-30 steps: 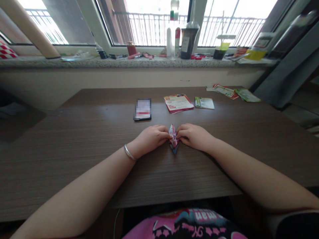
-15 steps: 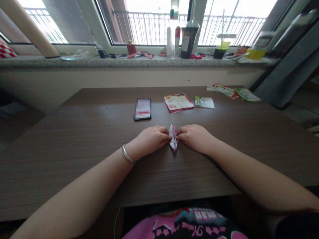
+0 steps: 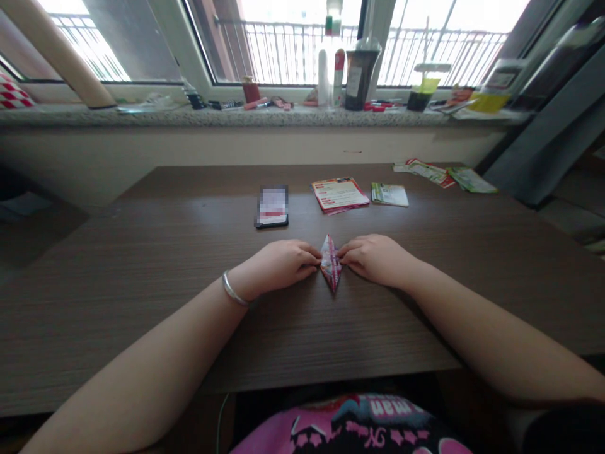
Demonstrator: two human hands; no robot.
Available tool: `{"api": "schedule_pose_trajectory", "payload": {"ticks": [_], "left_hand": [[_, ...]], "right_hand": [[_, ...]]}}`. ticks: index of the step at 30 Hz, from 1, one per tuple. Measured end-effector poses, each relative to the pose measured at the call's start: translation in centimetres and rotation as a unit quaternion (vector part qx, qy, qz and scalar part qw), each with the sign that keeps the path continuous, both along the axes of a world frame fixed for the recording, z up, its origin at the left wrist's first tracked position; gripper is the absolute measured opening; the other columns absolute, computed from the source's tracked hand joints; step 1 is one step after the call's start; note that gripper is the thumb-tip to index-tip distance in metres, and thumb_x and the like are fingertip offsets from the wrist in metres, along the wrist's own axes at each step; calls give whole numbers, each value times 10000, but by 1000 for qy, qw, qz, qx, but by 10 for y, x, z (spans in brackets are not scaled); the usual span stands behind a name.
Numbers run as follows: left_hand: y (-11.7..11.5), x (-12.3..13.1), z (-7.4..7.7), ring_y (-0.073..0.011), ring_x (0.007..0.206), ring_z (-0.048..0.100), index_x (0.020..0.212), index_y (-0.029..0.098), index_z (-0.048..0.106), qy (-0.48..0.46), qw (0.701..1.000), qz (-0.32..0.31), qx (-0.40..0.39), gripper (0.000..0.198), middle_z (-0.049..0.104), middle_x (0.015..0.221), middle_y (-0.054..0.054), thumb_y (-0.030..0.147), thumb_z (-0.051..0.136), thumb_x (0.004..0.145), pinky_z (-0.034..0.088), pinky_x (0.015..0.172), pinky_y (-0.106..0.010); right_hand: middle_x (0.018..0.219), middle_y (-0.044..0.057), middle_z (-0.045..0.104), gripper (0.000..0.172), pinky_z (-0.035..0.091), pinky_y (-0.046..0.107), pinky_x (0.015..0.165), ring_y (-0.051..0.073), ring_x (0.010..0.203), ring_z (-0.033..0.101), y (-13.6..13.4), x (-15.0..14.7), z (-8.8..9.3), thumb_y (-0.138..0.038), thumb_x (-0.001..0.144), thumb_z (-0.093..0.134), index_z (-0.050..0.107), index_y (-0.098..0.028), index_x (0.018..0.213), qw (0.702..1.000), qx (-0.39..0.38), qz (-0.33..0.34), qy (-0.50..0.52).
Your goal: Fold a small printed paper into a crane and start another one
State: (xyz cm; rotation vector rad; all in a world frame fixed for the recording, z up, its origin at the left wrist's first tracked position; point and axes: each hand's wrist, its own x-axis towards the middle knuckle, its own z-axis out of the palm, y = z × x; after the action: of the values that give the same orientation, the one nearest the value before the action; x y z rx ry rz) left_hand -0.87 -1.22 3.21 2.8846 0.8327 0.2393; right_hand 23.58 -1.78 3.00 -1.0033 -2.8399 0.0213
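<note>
A small diamond-shaped piece of folded paper (image 3: 331, 265), printed in red, pink and white, lies on the table between my hands, its long points facing away from and toward me. My left hand (image 3: 290, 265), with a silver bangle at the wrist, has its fingers closed together at the paper's left edge. From the other side, my right hand (image 3: 375, 258) pinches at the right edge. Both thumbs are low by the tabletop, and how much paper sits between the fingertips is partly hidden.
Beyond my hands, a phone (image 3: 272, 207) lies on the brown table (image 3: 155, 271). To its right are a stack of printed sheets (image 3: 339, 194) and a smaller paper stack (image 3: 389, 194). More printed papers (image 3: 470, 180) lie at the back right. Bottles and cups line the windowsill (image 3: 265, 118).
My fingers have drawn slightly outward from the paper's middle to its side edges. More of the paper's face shows now, and it looks a little wider.
</note>
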Motion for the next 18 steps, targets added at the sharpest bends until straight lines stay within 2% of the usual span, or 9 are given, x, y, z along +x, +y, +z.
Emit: {"api": "schedule_pose_trajectory", "payload": {"ticks": [3, 7, 9, 13, 16, 18], "left_hand": [[0, 0, 0, -181, 996, 641, 1045, 200, 705, 1, 1000, 2, -4, 257, 684, 1110, -65, 253, 501, 897, 492, 933, -309], [1, 2, -5, -179, 964, 639, 993, 173, 709, -24, 1000, 5, -11, 231, 684, 1056, -84, 228, 507, 895, 500, 914, -318], [2, 4, -9, -184, 1008, 619, 963, 163, 699, -57, 998, 7, 4, 203, 673, 1062, -90, 207, 516, 887, 490, 940, -333], [4, 7, -16, -214, 1200, 507, 1041, 167, 644, -99, 994, -8, 48, 205, 614, 1198, -96, 174, 529, 871, 413, 1051, -405], [2, 7, -17, -255, 1260, 440, 1009, 182, 653, -87, 992, 0, 90, 186, 616, 1152, -89, 183, 530, 869, 385, 1066, -455], [0, 7, -17, -257, 1223, 463, 983, 185, 663, -81, 991, 10, 103, 178, 605, 1114, -93, 192, 527, 869, 402, 1044, -445]], "right_hand": [[1120, 16, 700, 237, 454, 388, 956, 224, 1078, 610, 3, 3, -1, -196, 860, 543, 743, -257, 971, 1000, 2, 15, 14], [1219, 10, 652, 220, 342, 534, 1050, 301, 1269, 456, 6, 8, -5, -292, 859, 585, 730, -313, 1023, 999, 23, -17, 39], [1230, 29, 645, 247, 349, 535, 1050, 302, 1283, 441, 8, 8, -8, -322, 878, 562, 716, -297, 1070, 998, 13, -27, 48], [1287, 50, 606, 323, 374, 488, 1055, 285, 1299, 429, 12, 8, -15, -381, 917, 491, 673, -279, 1164, 995, -22, -56, 75], [1349, 69, 553, 392, 353, 509, 1065, 303, 1315, 404, 15, 8, -19, -461, 892, 514, 631, -291, 1226, 994, -29, -74, 79], [1371, 84, 530, 448, 346, 516, 1067, 310, 1318, 398, 16, 9, -22, -491, 867, 544, 602, -287, 1262, 993, -30, -77, 78]]}}
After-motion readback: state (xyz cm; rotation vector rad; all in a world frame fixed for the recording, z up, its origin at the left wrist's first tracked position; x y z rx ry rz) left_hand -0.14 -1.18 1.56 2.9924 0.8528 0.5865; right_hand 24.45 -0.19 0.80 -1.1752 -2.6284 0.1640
